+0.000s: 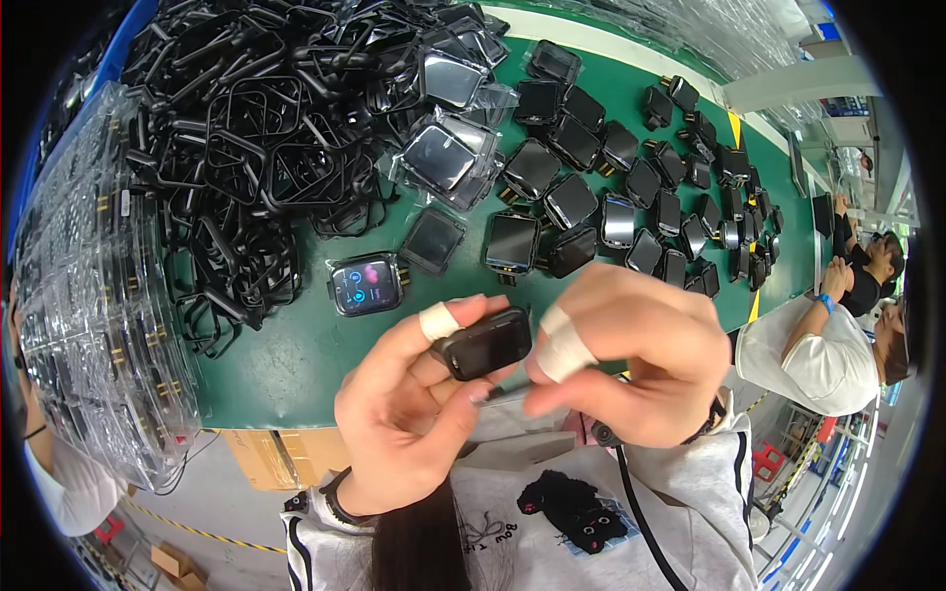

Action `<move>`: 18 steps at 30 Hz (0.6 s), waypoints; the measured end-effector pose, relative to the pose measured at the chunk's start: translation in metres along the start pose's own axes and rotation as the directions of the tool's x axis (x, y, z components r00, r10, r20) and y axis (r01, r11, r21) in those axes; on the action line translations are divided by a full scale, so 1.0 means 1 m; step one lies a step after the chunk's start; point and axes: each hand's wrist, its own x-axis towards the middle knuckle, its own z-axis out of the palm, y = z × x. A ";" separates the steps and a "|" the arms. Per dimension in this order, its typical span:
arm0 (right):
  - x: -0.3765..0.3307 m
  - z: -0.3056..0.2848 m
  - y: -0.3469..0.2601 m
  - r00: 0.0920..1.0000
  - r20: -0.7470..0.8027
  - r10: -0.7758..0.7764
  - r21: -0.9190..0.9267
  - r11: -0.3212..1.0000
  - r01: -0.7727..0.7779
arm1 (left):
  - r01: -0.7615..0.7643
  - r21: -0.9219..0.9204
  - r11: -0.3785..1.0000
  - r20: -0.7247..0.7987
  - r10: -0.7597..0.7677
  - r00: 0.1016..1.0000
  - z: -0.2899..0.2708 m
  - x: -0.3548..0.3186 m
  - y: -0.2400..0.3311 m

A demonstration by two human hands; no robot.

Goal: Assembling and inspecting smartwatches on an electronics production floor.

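Note:
My left hand (394,419), with pale tape round one finger, holds a black smartwatch case (490,345) with rounded corners between fingers and thumb. Close on its right, my right hand (645,350) is closed in a pinch, also with a taped finger. A thin dark piece (507,396) shows between the left thumb and the right fingertips; its kind is too unclear to tell. Beyond the left hand lies a smartwatch with a lit screen (367,284). A dark square piece in clear film (434,239) is just past it.
Black frames (256,128) are heaped at the far left, beside a stack of clear plastic trays (89,286). Several dark watch units (572,202) spread over the green table (261,379) to the right. Other people (818,355) sit along the right side. Below stands a cardboard box (286,458).

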 end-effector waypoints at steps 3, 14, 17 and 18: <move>-0.002 0.008 0.001 0.995 -0.037 0.091 -0.181 0.979 -0.097 | 0.010 0.028 1.000 0.028 -0.011 1.000 0.000 -0.001 -0.002; -0.006 0.023 0.002 0.998 0.066 0.018 -0.243 0.970 -0.002 | 0.022 0.092 0.996 -0.151 -0.008 0.989 -0.003 -0.010 -0.004; -0.016 0.034 0.006 0.995 -0.097 0.006 -0.019 1.000 -0.008 | -0.192 0.214 0.958 -0.138 0.225 0.965 -0.006 -0.010 -0.013; -0.017 0.034 0.006 0.994 -0.092 -0.057 -0.016 0.998 0.055 | -0.194 0.210 0.958 -0.135 0.225 0.965 -0.006 -0.010 -0.014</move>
